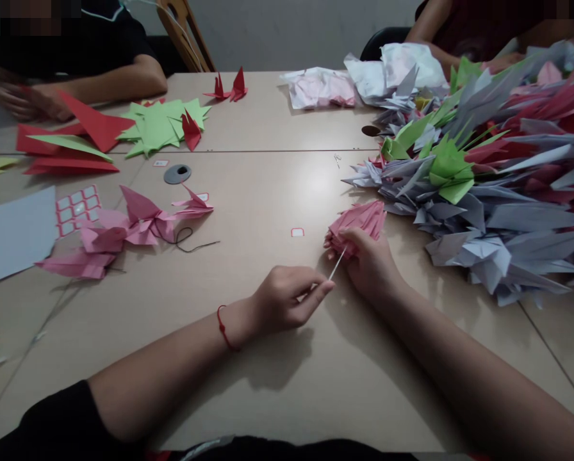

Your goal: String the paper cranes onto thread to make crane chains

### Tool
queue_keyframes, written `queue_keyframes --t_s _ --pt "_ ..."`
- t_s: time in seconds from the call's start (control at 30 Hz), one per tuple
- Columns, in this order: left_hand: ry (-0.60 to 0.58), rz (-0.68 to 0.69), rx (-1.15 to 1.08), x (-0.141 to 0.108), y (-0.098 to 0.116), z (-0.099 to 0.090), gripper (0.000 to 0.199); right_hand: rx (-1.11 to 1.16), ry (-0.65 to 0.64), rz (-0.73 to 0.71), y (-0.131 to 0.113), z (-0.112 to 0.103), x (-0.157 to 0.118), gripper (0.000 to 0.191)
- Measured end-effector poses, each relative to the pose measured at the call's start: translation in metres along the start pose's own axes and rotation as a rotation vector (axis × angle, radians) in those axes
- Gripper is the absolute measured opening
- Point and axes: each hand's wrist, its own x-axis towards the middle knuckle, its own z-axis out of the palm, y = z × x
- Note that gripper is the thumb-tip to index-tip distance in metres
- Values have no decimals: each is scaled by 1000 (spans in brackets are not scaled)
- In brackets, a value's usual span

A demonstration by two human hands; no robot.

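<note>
Pinching a thin white stick narrowly between thumb and fingertips of left hand. Gripping pink paper bundle in curled right hand, with stick's far end at the bundle, by the right thumb. Held right of centre over desk, near left edge of large mixed-colour paper heap. Seen at left: pink folded papers with dark thread. Seen at far side: white packets.

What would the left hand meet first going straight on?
Probably the right hand, which holds the pink folded paper; the thin white stick in the left hand points there too. Depth is unclear.
</note>
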Motion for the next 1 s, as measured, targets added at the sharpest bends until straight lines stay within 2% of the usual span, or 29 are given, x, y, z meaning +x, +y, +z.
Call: queue_keyframes --t_s 0.17,0.23,0.3,0.33,0.37,0.43,0.5,0.6,0.67,0.77,0.93,1.0 --pt "242 -501 -197 7 -16 -10 34 -83 -39 48 -15 -13 1 13" --pt "321 -632 -189 10 -25 -14 35 -132 -48 56 -21 -17 1 19" --pt "380 -608 -64 15 -28 -17 34 -181 -71 34 -24 -18 0 27" --pt "367 -560 -16 18 -27 -18 34 -207 -82 9 -24 -17 -2 29" --pt "328 -510 2 20 -23 -17 35 -240 -97 -22 -23 -16 -4 31" --pt "175 -450 -108 26 -13 -14 39 -326 -142 -105 -20 -14 -7 31" --pt "67 -494 -275 32 -1 -9 45 -415 -187 -213 -14 -12 -10 31" --pt "122 -605 -377 36 9 -3 34 -498 -209 -321 -7 -11 -11 33" --pt "150 -665 -363 37 11 -3 22 -519 -213 -322 -4 -11 -11 38" --pt "116 -679 -327 35 10 -3 19 -512 -238 -283 -1 -9 -13 44" --pt "-47 -511 -93 32 12 3 26 -394 -183 -238 2 -5 -15 32" --pt "-48 -451 16 30 16 -2 28 -356 -169 -192 1 -6 -13 29"
